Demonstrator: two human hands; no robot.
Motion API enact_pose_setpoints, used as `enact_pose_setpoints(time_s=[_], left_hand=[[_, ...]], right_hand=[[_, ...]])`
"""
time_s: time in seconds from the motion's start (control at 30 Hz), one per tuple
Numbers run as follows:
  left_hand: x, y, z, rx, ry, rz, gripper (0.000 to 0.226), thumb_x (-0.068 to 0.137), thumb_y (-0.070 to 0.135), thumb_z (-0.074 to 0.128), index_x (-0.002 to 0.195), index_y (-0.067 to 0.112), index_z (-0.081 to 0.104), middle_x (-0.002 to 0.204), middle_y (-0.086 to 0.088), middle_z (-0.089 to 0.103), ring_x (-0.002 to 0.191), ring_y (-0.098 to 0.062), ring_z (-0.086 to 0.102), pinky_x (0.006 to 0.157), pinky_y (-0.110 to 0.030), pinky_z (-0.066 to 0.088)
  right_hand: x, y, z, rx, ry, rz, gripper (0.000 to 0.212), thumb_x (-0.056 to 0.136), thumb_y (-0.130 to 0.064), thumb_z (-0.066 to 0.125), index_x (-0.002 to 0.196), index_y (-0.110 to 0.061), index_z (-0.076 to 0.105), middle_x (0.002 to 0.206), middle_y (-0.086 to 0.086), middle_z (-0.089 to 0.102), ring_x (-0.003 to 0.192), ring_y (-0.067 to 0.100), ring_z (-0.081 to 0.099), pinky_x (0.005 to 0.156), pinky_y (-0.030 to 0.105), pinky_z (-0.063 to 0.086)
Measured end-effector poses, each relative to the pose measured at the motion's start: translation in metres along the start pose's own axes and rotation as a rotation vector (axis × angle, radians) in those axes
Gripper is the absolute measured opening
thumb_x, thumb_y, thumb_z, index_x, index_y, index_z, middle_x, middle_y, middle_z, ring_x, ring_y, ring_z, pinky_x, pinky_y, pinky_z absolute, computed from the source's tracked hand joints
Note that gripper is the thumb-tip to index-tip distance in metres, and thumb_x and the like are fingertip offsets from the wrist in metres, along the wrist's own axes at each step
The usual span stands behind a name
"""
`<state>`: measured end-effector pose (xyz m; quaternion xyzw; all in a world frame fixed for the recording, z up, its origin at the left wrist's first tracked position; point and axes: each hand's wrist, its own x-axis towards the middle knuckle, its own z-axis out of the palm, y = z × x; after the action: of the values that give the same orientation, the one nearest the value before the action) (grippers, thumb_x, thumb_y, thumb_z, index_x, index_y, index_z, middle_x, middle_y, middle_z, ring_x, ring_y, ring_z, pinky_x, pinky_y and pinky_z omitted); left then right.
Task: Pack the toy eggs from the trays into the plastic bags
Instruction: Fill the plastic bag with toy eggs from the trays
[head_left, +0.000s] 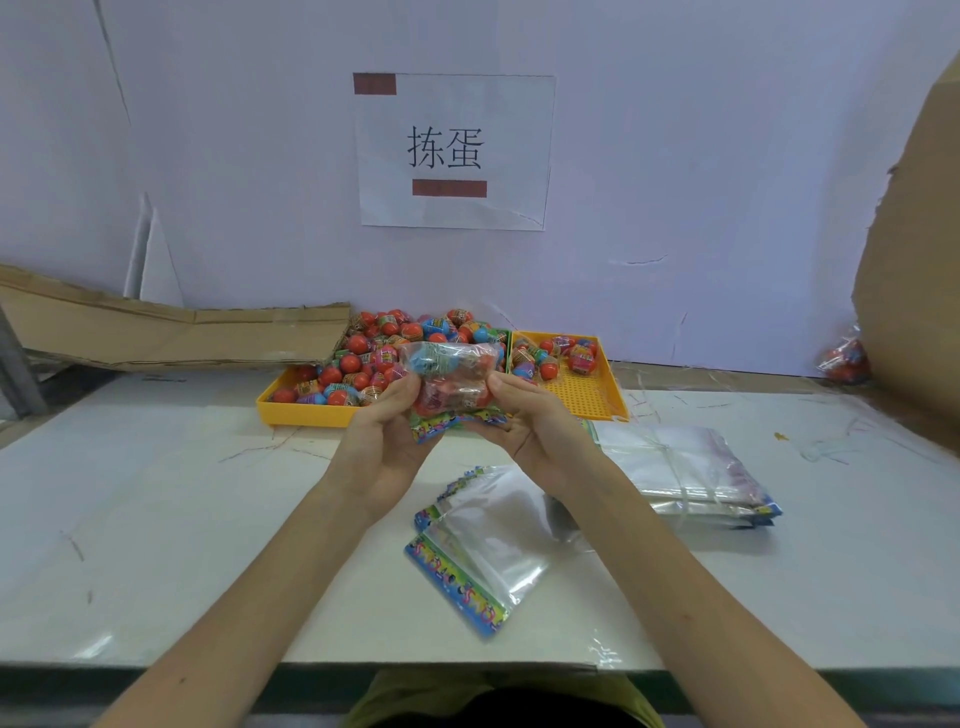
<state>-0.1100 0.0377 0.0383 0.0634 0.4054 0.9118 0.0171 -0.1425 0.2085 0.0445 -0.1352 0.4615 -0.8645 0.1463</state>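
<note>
Judging from what is laid out, the packing is only partly done. One filled plastic bag (453, 382) is held up between both hands in front of the trays, with several toy eggs visible through the clear film and its printed header strip hanging at the bottom. The left hand (382, 431) is curled round the bag's left side, thumb and fingers pinching the film; the right hand (524, 423) grips the right side in the same way, palm turned upward. Whether the bag's mouth is already sealed cannot be told.

Much is left. The left yellow tray (311, 413) is heaped with red and blue toy eggs (363, 358), while the right yellow tray (587, 400) holds only a handful near its far edge, most of its gridded floor being bare. A few empty bags (478, 545) lie loose on the desk (182, 509) just below the hands, and a tied bundle of unused bags (691, 478) is stacked to the right. What looks like another filled bag (844, 358) is seen at the far right beside a cardboard sheet (914, 249), though it is too small to be sure.
</note>
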Motion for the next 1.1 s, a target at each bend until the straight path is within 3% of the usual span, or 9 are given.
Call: enact_pose_setpoints(time_s=[0.2, 0.3, 0.57, 0.73, 0.83, 0.9, 0.97, 1.03, 1.1], left_hand=[[-0.002, 0.0, 0.0, 0.006, -0.041, 0.005, 0.03, 0.092, 0.024, 0.056, 0.106, 0.014, 0.08, 0.114, -0.008, 0.075, 0.102, -0.02, 0.072, 0.09, -0.034, 0.06], [-0.002, 0.001, -0.001, -0.037, -0.054, -0.009, 0.034, 0.09, 0.021, 0.056, 0.116, 0.007, 0.072, 0.122, -0.012, 0.071, 0.109, -0.025, 0.068, 0.097, -0.037, 0.056], [-0.001, 0.0, 0.0, -0.033, -0.018, -0.054, 0.03, 0.084, 0.017, 0.058, 0.102, 0.009, 0.081, 0.114, -0.013, 0.073, 0.102, -0.025, 0.068, 0.098, -0.037, 0.05], [0.001, 0.0, -0.001, -0.064, 0.062, -0.056, 0.031, 0.079, 0.014, 0.062, 0.107, 0.006, 0.074, 0.113, -0.013, 0.071, 0.113, -0.028, 0.058, 0.102, -0.038, 0.047], [0.001, 0.001, -0.001, -0.041, 0.068, -0.066, 0.033, 0.077, 0.013, 0.063, 0.108, 0.006, 0.074, 0.116, -0.013, 0.07, 0.115, -0.029, 0.058, 0.108, -0.04, 0.043], [0.0, 0.002, 0.0, -0.025, 0.053, -0.073, 0.031, 0.078, 0.013, 0.063, 0.105, 0.006, 0.076, 0.113, -0.013, 0.073, 0.112, -0.028, 0.061, 0.104, -0.038, 0.045], [0.0, 0.002, 0.0, -0.016, 0.04, -0.069, 0.034, 0.079, 0.015, 0.064, 0.11, 0.006, 0.075, 0.112, -0.013, 0.073, 0.11, -0.027, 0.063, 0.104, -0.038, 0.044], [0.0, 0.003, -0.001, -0.008, 0.029, -0.061, 0.036, 0.079, 0.016, 0.064, 0.113, 0.008, 0.073, 0.112, -0.012, 0.074, 0.105, -0.024, 0.066, 0.104, -0.038, 0.046], [-0.001, 0.003, 0.0, 0.006, 0.019, -0.066, 0.029, 0.08, 0.016, 0.064, 0.105, 0.012, 0.078, 0.11, -0.01, 0.075, 0.096, -0.02, 0.071, 0.095, -0.037, 0.052]], right_hand=[[-0.002, -0.002, -0.001, 0.018, -0.066, 0.043, 0.03, 0.083, -0.007, 0.063, 0.111, -0.003, 0.075, 0.115, 0.014, 0.071, 0.106, 0.025, 0.07, 0.08, 0.034, 0.06], [-0.003, -0.003, -0.001, 0.02, -0.075, 0.052, 0.026, 0.079, -0.004, 0.065, 0.101, -0.006, 0.08, 0.11, 0.012, 0.074, 0.103, 0.025, 0.072, 0.08, 0.034, 0.06], [-0.002, -0.001, 0.001, 0.001, -0.024, 0.071, 0.03, 0.095, 0.004, 0.05, 0.109, -0.008, 0.075, 0.113, 0.013, 0.073, 0.102, 0.026, 0.072, 0.08, 0.034, 0.061], [-0.002, -0.004, 0.002, -0.121, 0.137, 0.049, 0.033, 0.097, -0.014, 0.056, 0.128, -0.018, 0.067, 0.124, 0.005, 0.071, 0.119, 0.024, 0.063, 0.104, 0.039, 0.046], [-0.006, -0.015, 0.0, 0.007, 0.071, -0.031, 0.029, 0.089, -0.028, 0.063, 0.116, -0.024, 0.075, 0.119, -0.002, 0.073, 0.112, 0.017, 0.064, 0.099, 0.036, 0.042], [-0.008, -0.018, 0.0, -0.033, -0.002, -0.083, 0.026, 0.085, -0.03, 0.066, 0.109, -0.027, 0.077, 0.127, -0.002, 0.07, 0.116, 0.017, 0.063, 0.104, 0.038, 0.041], [-0.008, -0.017, 0.002, -0.127, -0.051, -0.111, 0.03, 0.084, -0.029, 0.066, 0.112, -0.029, 0.075, 0.131, -0.001, 0.068, 0.12, 0.016, 0.062, 0.104, 0.036, 0.044], [-0.007, -0.014, 0.004, -0.237, -0.071, -0.125, 0.035, 0.085, -0.026, 0.067, 0.119, -0.03, 0.072, 0.125, -0.002, 0.07, 0.117, 0.016, 0.064, 0.094, 0.03, 0.05], [-0.006, -0.012, 0.004, -0.332, -0.061, -0.148, 0.034, 0.089, -0.023, 0.068, 0.123, -0.028, 0.071, 0.118, 0.001, 0.071, 0.112, 0.019, 0.066, 0.088, 0.031, 0.054]])
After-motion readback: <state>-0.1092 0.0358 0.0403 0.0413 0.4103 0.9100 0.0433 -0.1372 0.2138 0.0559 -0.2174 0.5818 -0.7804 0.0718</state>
